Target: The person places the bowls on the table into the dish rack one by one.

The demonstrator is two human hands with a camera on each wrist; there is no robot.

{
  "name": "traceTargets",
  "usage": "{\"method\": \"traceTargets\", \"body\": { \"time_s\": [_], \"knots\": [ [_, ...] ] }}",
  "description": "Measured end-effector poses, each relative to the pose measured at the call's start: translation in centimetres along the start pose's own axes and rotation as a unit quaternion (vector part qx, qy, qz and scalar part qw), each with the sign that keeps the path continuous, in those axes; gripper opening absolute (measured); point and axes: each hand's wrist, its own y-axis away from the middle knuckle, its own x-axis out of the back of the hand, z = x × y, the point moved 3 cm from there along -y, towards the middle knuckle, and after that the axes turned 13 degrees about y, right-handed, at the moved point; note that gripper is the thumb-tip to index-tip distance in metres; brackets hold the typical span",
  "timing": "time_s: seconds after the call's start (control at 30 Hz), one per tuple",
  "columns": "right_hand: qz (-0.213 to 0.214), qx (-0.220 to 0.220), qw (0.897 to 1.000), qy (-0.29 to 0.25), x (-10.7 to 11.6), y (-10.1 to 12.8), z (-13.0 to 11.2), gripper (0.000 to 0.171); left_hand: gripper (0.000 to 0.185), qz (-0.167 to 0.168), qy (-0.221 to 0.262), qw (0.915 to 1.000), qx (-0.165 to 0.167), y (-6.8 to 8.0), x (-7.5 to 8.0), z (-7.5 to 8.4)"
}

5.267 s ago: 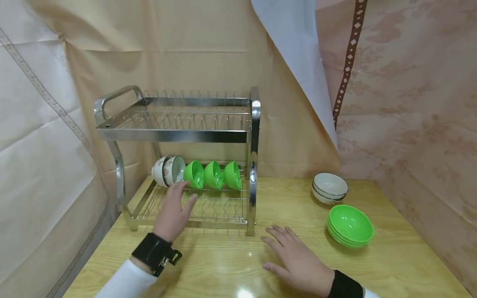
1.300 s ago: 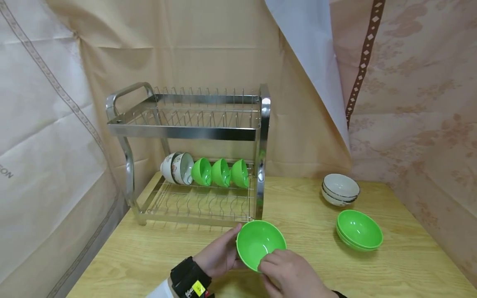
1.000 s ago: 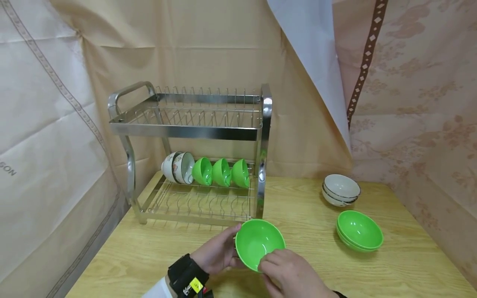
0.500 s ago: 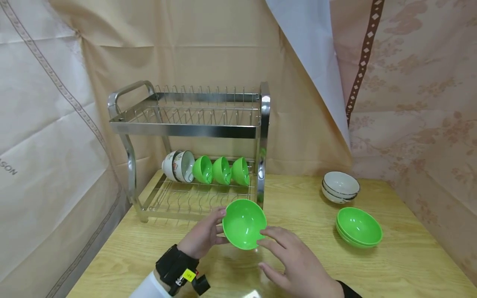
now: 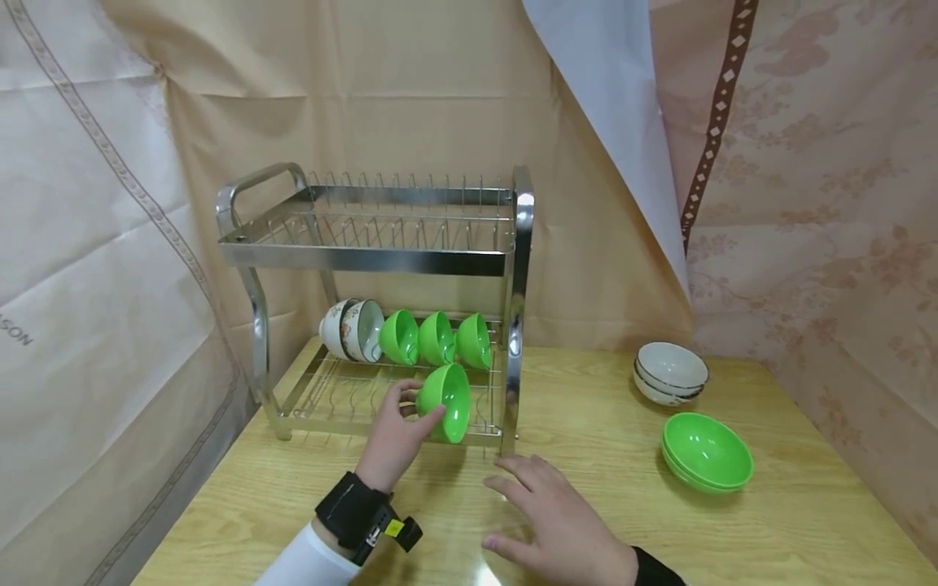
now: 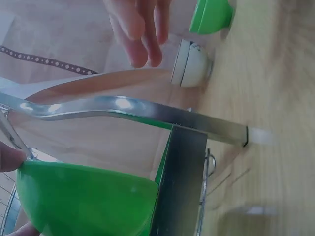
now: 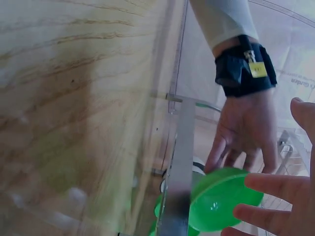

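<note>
Left hand (image 5: 392,435) has carried the green bowl (image 5: 445,400) into the rack (image 5: 381,259).

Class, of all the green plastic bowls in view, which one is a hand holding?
The green plastic bowl at the rack's lower front, gripped by the left hand; others sit untouched.

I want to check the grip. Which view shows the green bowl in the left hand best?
The head view: the whole green bowl on edge at the rack's lower tier, left hand gripping it. The left wrist shows only its underside close up; the right wrist, part of it.
</note>
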Motion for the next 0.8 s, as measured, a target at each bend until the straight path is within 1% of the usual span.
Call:
{"method": "traceTargets", "body": {
  "time_s": [0.13, 0.27, 0.37, 0.47, 0.57, 0.67, 0.8],
  "knots": [
    [0.021, 0.016, 1.0, 0.008, -0.2, 0.0, 0.0, 0.058, 0.06, 0.011, -0.049, 0.9984, -0.025, -1.2, -1.3, 0.1],
    [0.041, 0.034, 0.999, 0.01, -0.1, 0.0, -0.2, 0.057, 0.063, 0.022, -0.103, 0.9936, -0.042, -2.3, -2.6, 0.1],
    [0.051, 0.039, 0.998, 0.019, 0.0, 0.1, -0.3, 0.057, 0.068, 0.031, -0.148, 0.9876, -0.043, -2.6, -3.2, -0.2],
    [0.054, 0.037, 0.997, 0.029, 0.2, 0.1, -0.2, 0.057, 0.072, 0.032, -0.176, 0.9825, -0.052, -2.7, -3.6, -0.5],
    [0.054, 0.034, 0.997, 0.034, 0.5, 0.1, -0.1, 0.056, 0.074, 0.031, -0.192, 0.979, -0.061, -2.8, -3.8, -0.8],
    [0.051, 0.031, 0.998, 0.033, 0.5, 0.1, -0.1, 0.054, 0.073, 0.03, -0.197, 0.978, -0.062, -3.0, -3.9, -1.0],
    [0.047, 0.029, 0.998, 0.03, 0.4, 0.2, -0.1, 0.054, 0.074, 0.027, -0.184, 0.9812, -0.052, -3.1, -4.0, -1.5]
  ]
}}
